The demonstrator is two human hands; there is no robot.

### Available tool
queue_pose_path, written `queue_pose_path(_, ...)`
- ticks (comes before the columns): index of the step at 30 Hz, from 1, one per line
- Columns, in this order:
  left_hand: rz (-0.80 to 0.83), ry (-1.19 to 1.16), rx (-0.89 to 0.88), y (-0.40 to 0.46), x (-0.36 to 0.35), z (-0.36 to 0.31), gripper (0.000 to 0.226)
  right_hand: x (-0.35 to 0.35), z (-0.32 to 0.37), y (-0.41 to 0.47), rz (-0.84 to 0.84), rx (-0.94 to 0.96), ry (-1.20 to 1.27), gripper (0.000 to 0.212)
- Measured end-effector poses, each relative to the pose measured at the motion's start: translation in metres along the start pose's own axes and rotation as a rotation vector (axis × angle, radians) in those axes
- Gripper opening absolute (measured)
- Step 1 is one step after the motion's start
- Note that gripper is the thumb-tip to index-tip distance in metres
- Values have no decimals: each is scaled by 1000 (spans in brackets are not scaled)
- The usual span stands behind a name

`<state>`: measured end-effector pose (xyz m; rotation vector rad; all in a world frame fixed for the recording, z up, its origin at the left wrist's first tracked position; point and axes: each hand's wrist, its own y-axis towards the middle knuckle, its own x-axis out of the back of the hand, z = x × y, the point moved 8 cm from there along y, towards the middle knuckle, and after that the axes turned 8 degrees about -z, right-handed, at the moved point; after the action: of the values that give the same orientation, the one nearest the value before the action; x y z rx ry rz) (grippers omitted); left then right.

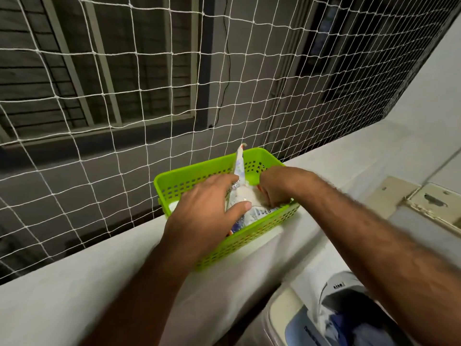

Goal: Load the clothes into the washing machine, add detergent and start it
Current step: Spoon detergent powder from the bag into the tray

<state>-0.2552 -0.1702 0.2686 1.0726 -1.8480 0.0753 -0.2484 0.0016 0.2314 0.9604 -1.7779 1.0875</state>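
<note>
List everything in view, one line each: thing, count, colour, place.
basket: one, lime green, on the white ledge
detergent packet: one, white printed, standing in the basket
ledge: one, white, below the net
net: one, white, across the opening
washing machine: one, white and grey, bottom right, clothes inside
left hand: one, gripping the packet
right hand: one, fingers reaching down into the basket

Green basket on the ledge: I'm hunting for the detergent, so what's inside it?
Inside the green basket stands a white printed packet, gripped by the left hand. The right hand digs beside it; its fingers and the basket floor are hidden.
</note>
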Motion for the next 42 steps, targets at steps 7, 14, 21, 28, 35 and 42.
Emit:
queue_pose_path(7,6,5,1,-1,1,0,51,1,0,-4,17,16,36,20)
queue_pose_path(14,17,6,14,-2,1,-1,53,46,-14,-10,-178,7,96,21)
queue_pose_path(21,23,20,18,-2,1,-1,54,37,-22,-5,-145,-20,264,9)
queue_pose_path(28,20,27,23,-2,1,-1,54,16,7,-1,-88,50,-12,21)
queue_pose_path(35,26,26,26,-3,1,-1,54,8,12,-4,-31,66,-6,20)
queue_pose_path(42,31,18,28,-2,0,-1,54,3,11,-1,4,95,-23,6)
